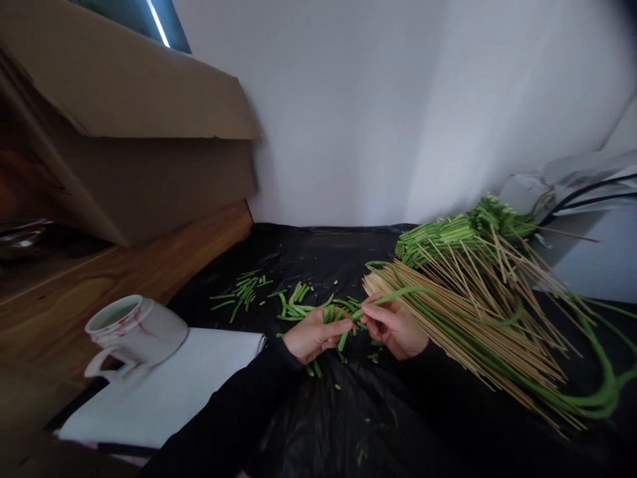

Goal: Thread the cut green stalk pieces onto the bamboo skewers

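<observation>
My left hand is closed on several short green bean pieces, thumb on top. Close beside it, my right hand pinches a long green bean whose end reaches my left fingers. The bean trails to the right over a spread pile of thin wooden skewers. Cut bean pieces lie just behind my hands on black plastic sheeting, and a smaller group lies further left. More long beans curve around the skewers' right side.
Bundled skewered beans are stacked at the back right, near a pale box with plastic and black cables. A white mug rests on white paper at the left. Behind it stands a large cardboard box; a white wall closes the back.
</observation>
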`<state>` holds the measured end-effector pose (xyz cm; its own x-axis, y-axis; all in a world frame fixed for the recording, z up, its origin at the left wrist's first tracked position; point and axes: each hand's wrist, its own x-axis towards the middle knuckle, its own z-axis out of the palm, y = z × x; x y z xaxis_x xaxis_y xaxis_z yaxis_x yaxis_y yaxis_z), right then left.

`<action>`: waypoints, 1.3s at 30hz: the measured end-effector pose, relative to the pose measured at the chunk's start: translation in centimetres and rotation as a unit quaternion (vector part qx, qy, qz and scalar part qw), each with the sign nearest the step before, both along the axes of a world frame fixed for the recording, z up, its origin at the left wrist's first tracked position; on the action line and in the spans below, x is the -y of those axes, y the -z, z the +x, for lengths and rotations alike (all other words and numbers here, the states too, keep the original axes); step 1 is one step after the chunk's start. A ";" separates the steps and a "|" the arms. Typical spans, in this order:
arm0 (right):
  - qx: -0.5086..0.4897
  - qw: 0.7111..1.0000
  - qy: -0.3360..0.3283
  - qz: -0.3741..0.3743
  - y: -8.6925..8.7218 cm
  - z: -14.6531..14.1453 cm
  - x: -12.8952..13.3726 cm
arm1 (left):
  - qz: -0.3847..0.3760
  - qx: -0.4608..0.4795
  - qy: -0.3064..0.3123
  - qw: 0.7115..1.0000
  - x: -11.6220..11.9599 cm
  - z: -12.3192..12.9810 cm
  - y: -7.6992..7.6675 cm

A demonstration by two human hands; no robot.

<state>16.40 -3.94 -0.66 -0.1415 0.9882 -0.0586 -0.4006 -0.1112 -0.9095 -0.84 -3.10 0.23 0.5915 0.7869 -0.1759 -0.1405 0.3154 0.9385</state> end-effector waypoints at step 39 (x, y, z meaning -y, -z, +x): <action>0.238 0.943 0.132 0.192 -0.2 -1.1 1.3 | -0.167 0.190 -0.194 0.948 -0.3 1.7 0.5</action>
<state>15.34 -5.22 -0.44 0.0638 0.9463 0.3168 0.0960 0.3102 -0.9458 0.88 -2.76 -0.30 0.3401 0.8963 -0.2847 -0.6146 0.4410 0.6540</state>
